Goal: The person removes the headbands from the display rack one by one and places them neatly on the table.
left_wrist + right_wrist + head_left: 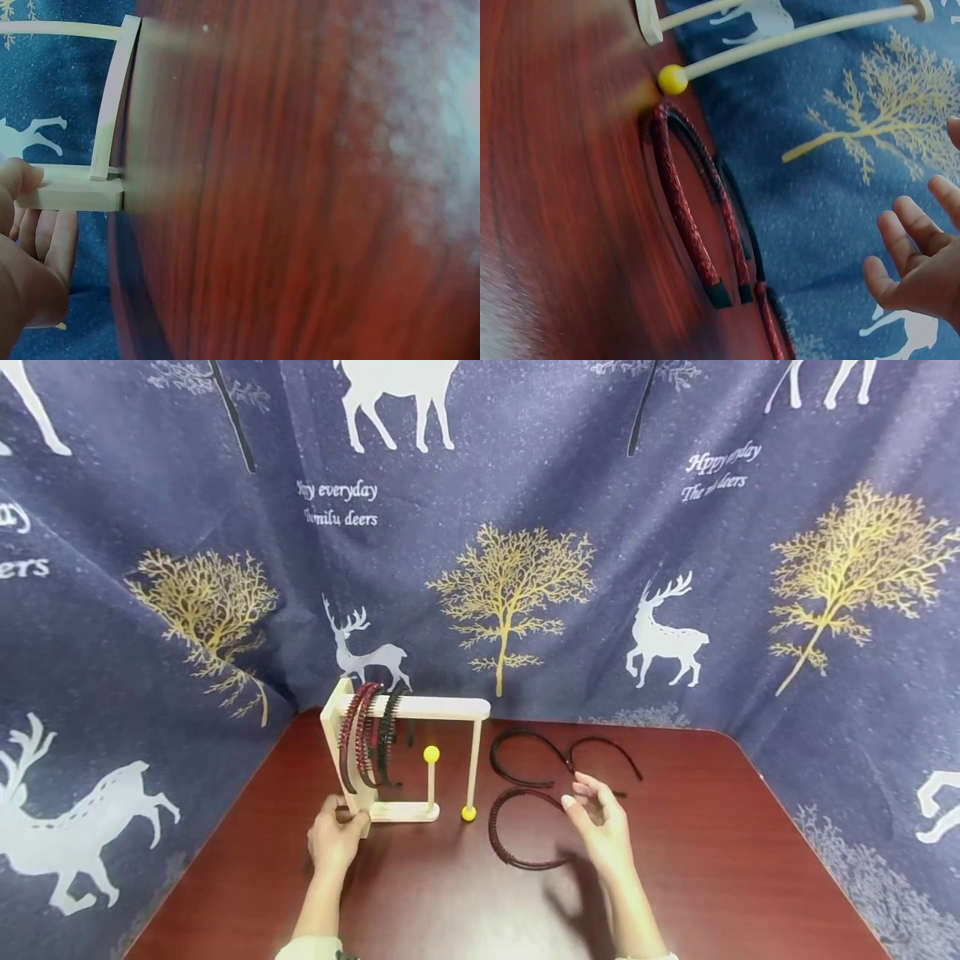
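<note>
A pale wooden rack (442,708) with yellow ball ends stands at the left of the table. Several dark red and black headbands (365,735) hang on its upper bar. My left hand (333,839) grips the rack's upright board (75,196) near the bottom, thumb on one side and fingers on the other. To the right, my right hand (606,835) hovers above the table with spread fingers, holding nothing. Below and beside it lie a braided dark red headband (676,199), a black headband (498,752) and a thinner dark headband (611,743).
The reddish-brown wooden table (712,860) has rounded far corners. Behind it hangs a blue cloth (555,468) printed with white deer and golden trees. One yellow ball (468,813) ends the rod hanging from the bar; another tops a short peg (431,755) on the rack's base.
</note>
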Demonstrator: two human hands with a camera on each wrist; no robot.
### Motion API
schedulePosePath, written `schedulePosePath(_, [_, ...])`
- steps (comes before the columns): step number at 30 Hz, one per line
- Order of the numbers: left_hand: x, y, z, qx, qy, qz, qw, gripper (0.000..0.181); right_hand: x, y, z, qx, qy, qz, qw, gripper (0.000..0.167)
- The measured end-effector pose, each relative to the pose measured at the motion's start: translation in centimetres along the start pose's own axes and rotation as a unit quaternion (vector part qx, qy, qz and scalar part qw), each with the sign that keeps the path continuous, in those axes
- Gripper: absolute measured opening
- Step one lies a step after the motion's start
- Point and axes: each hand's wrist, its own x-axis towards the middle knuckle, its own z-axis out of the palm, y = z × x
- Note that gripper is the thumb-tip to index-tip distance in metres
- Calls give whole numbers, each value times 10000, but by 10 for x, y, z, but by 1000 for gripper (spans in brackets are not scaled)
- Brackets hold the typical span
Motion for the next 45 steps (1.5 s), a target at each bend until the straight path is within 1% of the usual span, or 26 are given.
schedulePosePath(7, [5, -2, -3, 34, 149, 22, 9999, 26, -3, -9, 14, -97, -378, -344, 9986, 42])
schedulePosePath(10, [6, -2, -4, 47, 151, 59, 9999, 26, -4, -12, 20, -33, -502, -487, 9975, 43])
schedulePosePath(17, [6, -2, 0, 15, 217, 91, 9997, 26, -14, -49, 40, 264, -827, -547, 9947, 42])
schedulePosePath(21, [5, -1, 0, -6, 234, 66, 9997, 26, -16, -48, 49, 541, -1010, -617, 9915, 42])
schedulePosePath(24, [2, -1, 0, 8, 173, 51, 9998, 26, -19, -48, 56, 548, -1065, -691, 9904, 42])
schedulePosePath(26, [1, -1, 0, 9, 153, 51, 9999, 27, -21, -49, 60, 546, -1115, -735, 9895, 41])
schedulePosePath(29, [0, -1, 0, -6, 133, -4, 9999, 27, -22, -53, 68, 528, -1234, -696, 9885, 41])
schedulePosePath(32, [0, -2, -1, -17, 150, -30, 9999, 27, -21, -57, 76, 401, -1345, -690, 9877, 41])
schedulePosePath(36, [1, -1, 0, -23, 189, 14, 9998, 27, -19, -63, 87, 168, -1459, -956, 9845, 41])
schedulePosePath(38, [1, 0, 1, -26, 143, -2, 9999, 27, -18, -66, 91, 151, -1519, -1049, 9827, 42])
schedulePosePath(41, [0, 0, 2, -13, 68, -45, 10000, 27, -16, -69, 97, 298, -1582, -1099, 9808, 43])
schedulePosePath(45, [-2, 1, 2, -43, 94, -49, 9999, 27, -11, -55, 107, 381, -1662, -1072, 9795, 44])
